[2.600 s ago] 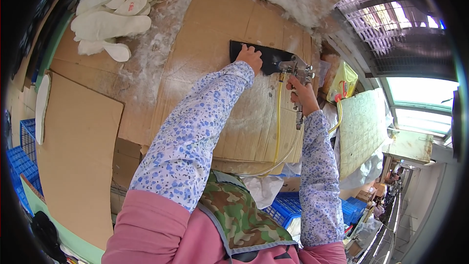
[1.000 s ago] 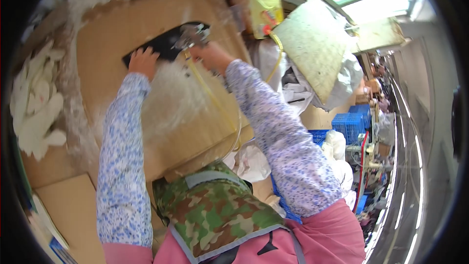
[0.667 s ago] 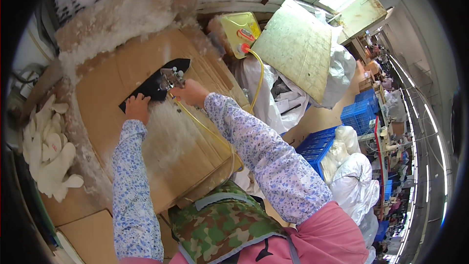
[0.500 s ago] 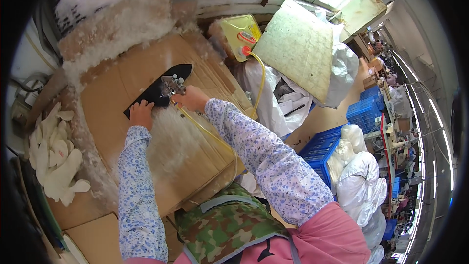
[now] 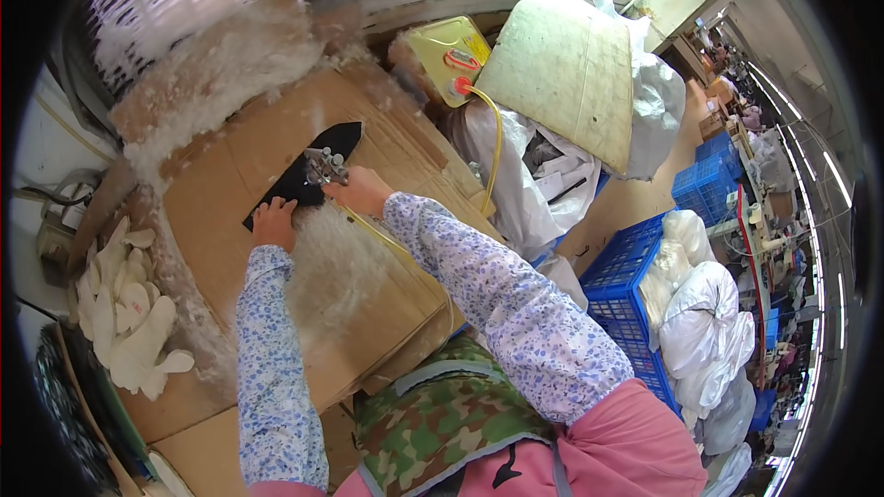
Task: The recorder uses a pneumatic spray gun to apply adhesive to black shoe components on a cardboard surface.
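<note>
My right hand [image 5: 362, 192] is wrapped round a small metal spray gun [image 5: 324, 164], held over the middle of a flat black piece [image 5: 343, 139] with a pointed far end. From the gun's lower side runs a thin yellow hose [image 5: 382, 237]. My left hand [image 5: 274, 223] lies on the near left end of the black piece, fingers spread across it. The piece rests on a brown cardboard sheet [image 5: 216, 198] whose surface carries a whitish, fuzzy residue near my forearms. The gun and my fingers cover part of the piece.
White gloves [image 5: 133, 308] are heaped at the left. A yellowish can [image 5: 442, 51] with a red cap and hose stands at the far side, beside a leaning pale board [image 5: 562, 74]. At the right, a blue crate [image 5: 622, 267] adjoins white bags [image 5: 700, 304]. Fluff coats the far cardboard [image 5: 216, 69].
The view has shifted slightly, so the gloves and crate sit further right. Both hands keep nearly the same places on and over the black piece, the spray gun still in my right hand.
</note>
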Available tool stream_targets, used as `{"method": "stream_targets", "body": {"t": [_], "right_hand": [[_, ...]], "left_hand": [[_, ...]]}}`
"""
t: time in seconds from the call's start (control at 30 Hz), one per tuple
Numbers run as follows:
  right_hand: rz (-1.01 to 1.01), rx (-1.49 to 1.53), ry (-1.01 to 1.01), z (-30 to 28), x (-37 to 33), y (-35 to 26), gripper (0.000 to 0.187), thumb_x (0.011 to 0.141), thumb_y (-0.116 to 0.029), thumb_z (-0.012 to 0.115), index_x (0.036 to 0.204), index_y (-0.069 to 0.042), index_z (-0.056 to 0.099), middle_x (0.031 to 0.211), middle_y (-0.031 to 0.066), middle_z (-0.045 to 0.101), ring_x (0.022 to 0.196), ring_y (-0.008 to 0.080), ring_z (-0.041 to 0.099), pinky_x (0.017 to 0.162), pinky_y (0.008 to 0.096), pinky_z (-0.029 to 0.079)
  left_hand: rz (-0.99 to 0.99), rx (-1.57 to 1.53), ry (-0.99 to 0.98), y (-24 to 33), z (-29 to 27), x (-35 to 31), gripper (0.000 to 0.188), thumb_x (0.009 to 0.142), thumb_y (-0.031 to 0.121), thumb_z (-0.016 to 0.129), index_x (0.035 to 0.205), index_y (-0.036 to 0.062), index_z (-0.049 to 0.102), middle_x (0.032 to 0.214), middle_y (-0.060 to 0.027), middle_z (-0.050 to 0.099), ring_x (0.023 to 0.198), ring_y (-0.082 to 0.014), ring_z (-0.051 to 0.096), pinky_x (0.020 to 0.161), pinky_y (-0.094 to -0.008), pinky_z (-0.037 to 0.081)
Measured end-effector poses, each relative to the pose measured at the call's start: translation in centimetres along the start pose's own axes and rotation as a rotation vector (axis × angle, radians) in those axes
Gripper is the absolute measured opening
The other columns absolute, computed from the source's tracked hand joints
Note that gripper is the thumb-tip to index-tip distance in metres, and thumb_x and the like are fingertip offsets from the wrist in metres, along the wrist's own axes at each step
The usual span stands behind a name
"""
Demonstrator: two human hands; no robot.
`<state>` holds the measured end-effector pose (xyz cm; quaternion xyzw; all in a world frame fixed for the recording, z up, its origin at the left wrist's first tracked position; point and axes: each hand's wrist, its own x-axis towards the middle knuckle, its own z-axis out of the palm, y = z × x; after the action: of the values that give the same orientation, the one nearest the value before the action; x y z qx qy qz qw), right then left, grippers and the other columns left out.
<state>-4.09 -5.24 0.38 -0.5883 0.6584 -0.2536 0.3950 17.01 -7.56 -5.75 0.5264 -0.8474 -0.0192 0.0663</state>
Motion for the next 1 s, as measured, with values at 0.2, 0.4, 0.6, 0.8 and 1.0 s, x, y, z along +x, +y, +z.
{"method": "stream_targets", "body": {"t": [0.2, 0.4, 0.6, 0.8, 1.0], "right_hand": [[0.013, -0.002, -0.036, 0.2, -0.5, -1.4, 0.043, 0.08, -0.037, 0.063, 0.093, 0.003, 0.065, 0.088, 0.023, 0.065, 0.088, 0.0368, 0.063, 0.076, 0.042, 0.048], [0.013, 0.005, -0.003, 0.2, -0.8, -1.2, 0.039, 0.08, -0.037, 0.062, 0.088, 0.001, 0.066, 0.078, 0.0168, 0.066, 0.079, 0.0302, 0.064, 0.071, 0.0394, 0.048], [-0.003, 0.031, -0.012, 0.2, -1.1, -1.4, 0.037, 0.081, -0.037, 0.062, 0.08, 0.0, 0.066, 0.072, 0.0125, 0.065, 0.071, 0.0255, 0.063, 0.067, 0.0382, 0.047], [-0.021, 0.028, -0.029, -0.1, -1.1, -1.3, 0.037, 0.081, -0.037, 0.061, 0.077, -0.001, 0.066, 0.07, 0.0122, 0.065, 0.069, 0.0255, 0.063, 0.066, 0.038, 0.047], [-0.002, 0.026, -0.045, -0.5, -1.3, -1.7, 0.037, 0.081, -0.037, 0.061, 0.083, 0.0, 0.066, 0.075, 0.0143, 0.066, 0.076, 0.0284, 0.064, 0.071, 0.0392, 0.048]], "left_hand": [[-0.008, -0.008, -0.04, -0.2, -0.3, -0.1, 0.043, 0.079, 0.002, 0.052, 0.117, 0.0177, 0.06, 0.113, -0.0049, 0.054, 0.104, -0.0259, 0.051, 0.097, -0.0402, 0.038], [-0.006, -0.001, -0.045, -0.4, 0.0, -0.5, 0.041, 0.081, 0.003, 0.05, 0.118, 0.018, 0.06, 0.114, -0.0047, 0.054, 0.104, -0.0256, 0.051, 0.097, -0.0403, 0.038], [-0.011, 0.043, -0.043, -0.9, 0.5, -0.7, 0.038, 0.082, 0.006, 0.052, 0.117, 0.0185, 0.06, 0.112, -0.0032, 0.054, 0.104, -0.0245, 0.051, 0.097, -0.0408, 0.038], [0.011, 0.044, -0.044, -0.6, 0.1, -0.5, 0.039, 0.082, 0.007, 0.051, 0.118, 0.0187, 0.06, 0.113, -0.0039, 0.054, 0.104, -0.0248, 0.05, 0.097, -0.0411, 0.038], [-0.01, 0.003, -0.05, -0.4, -0.2, -0.7, 0.039, 0.082, 0.006, 0.051, 0.118, 0.0179, 0.059, 0.115, -0.0046, 0.054, 0.106, -0.0255, 0.05, 0.098, -0.0421, 0.037]]}}
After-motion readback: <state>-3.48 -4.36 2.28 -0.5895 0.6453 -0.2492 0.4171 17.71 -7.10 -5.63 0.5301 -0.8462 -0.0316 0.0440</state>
